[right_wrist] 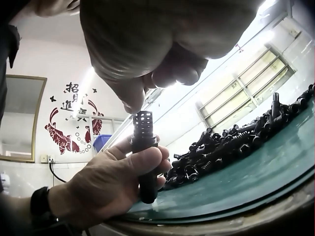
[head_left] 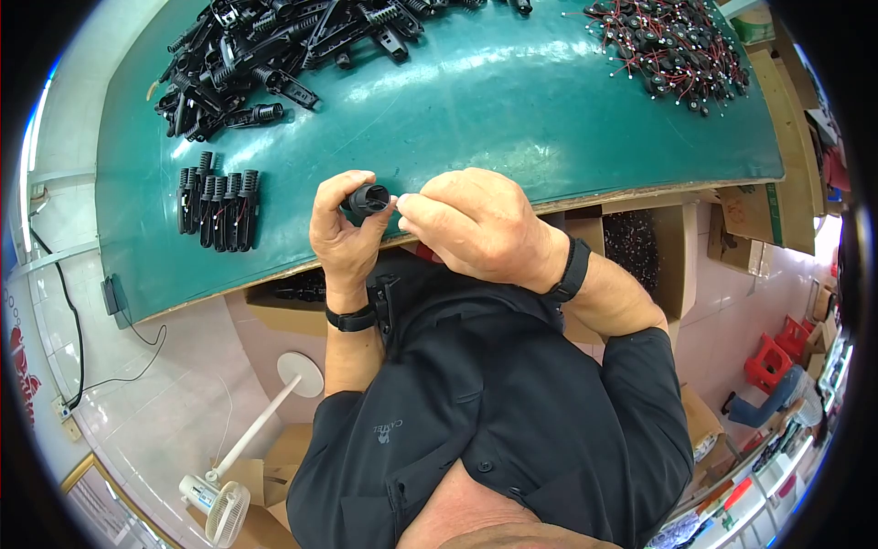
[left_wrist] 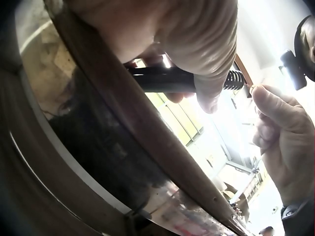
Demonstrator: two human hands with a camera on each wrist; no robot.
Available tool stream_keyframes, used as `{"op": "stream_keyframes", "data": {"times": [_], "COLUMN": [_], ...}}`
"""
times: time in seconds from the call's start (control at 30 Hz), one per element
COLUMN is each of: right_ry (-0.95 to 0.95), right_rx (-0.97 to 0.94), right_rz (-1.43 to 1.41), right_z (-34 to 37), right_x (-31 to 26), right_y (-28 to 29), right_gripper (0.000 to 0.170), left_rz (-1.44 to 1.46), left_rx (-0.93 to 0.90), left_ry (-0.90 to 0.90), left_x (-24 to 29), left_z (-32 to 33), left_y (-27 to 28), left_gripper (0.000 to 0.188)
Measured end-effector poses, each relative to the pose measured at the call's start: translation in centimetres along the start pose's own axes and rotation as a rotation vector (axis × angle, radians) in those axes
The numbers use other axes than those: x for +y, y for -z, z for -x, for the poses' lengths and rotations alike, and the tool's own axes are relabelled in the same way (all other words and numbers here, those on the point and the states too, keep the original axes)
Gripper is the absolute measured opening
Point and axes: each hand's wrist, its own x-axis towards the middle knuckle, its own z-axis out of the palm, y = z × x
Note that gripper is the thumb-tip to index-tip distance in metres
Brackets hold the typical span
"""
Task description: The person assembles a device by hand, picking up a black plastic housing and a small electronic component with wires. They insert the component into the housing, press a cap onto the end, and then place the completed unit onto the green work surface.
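A black cylindrical part (head_left: pixel 369 199) with a slotted, ribbed end is gripped between the thumb and fingers of the left hand (head_left: pixel 346 240). The right wrist view shows this part (right_wrist: pixel 143 142) upright, its slotted end pointing up. Beside that end is the right hand (head_left: pixel 480 224), thumb and fingers pinched together. In the left wrist view the right hand (left_wrist: pixel 283 128) pinches a small thin piece at the tip of the ribbed end (left_wrist: pixel 234 80); what it is cannot be made out. The right hand's palm hides part of the right wrist view.
Black housings (head_left: pixel 265 64) lie heaped at the back left of the green table (head_left: pixel 439 128). Several more housings (head_left: pixel 218 209) stand in rows at the left. A pile of small black parts with red wires (head_left: pixel 672 55) sits back right. Open boxes (head_left: pixel 677 256) are below the near edge.
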Motion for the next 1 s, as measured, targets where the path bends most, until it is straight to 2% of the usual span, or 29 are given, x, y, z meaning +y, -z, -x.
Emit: {"op": "stream_keyframes", "data": {"times": [0.1,0.2,0.23,0.33,0.47,0.73,0.87,1.0], "right_ry": [-0.069,-0.327,-0.322,-0.527,-0.580,-0.410,-0.409,-0.380], "right_rx": [-0.010,-0.016,-0.021,-0.001,-0.065,-0.011,-0.083,-0.119], "right_rz": [-0.062,-0.247,-0.248,-0.419,-0.434,-0.253,-0.117,-0.122], "right_z": [-0.3,-0.3,-0.2,0.1,0.8,1.0,0.5,0.5], "right_x": [0.1,0.7,0.8,1.0,1.4,1.7,1.4,1.7], "right_y": [0.1,0.1,0.0,0.0,-0.1,0.1,0.7,1.5], "right_gripper": [0.032,0.034,0.034,0.036,0.038,0.037,0.035,0.033], "left_rz": [-0.122,-0.252,-0.317,-0.312,-0.309,-0.358,-0.405,-0.448], "left_rx": [-0.032,-0.073,-0.096,-0.099,-0.103,-0.142,-0.161,-0.176], "left_ry": [-0.017,-0.050,-0.064,-0.042,-0.011,-0.032,-0.056,-0.091], "left_x": [0.0,0.7,0.9,1.0,1.2,1.4,1.6,1.8], "left_z": [0.0,-0.4,-0.5,-0.6,-0.5,-1.0,-1.0,-1.2], "left_y": [0.0,-0.1,-0.1,-0.2,-0.4,-0.6,-0.7,-0.9], "left_gripper": [0.054,0.054,0.054,0.054,0.055,0.057,0.058,0.060]}}
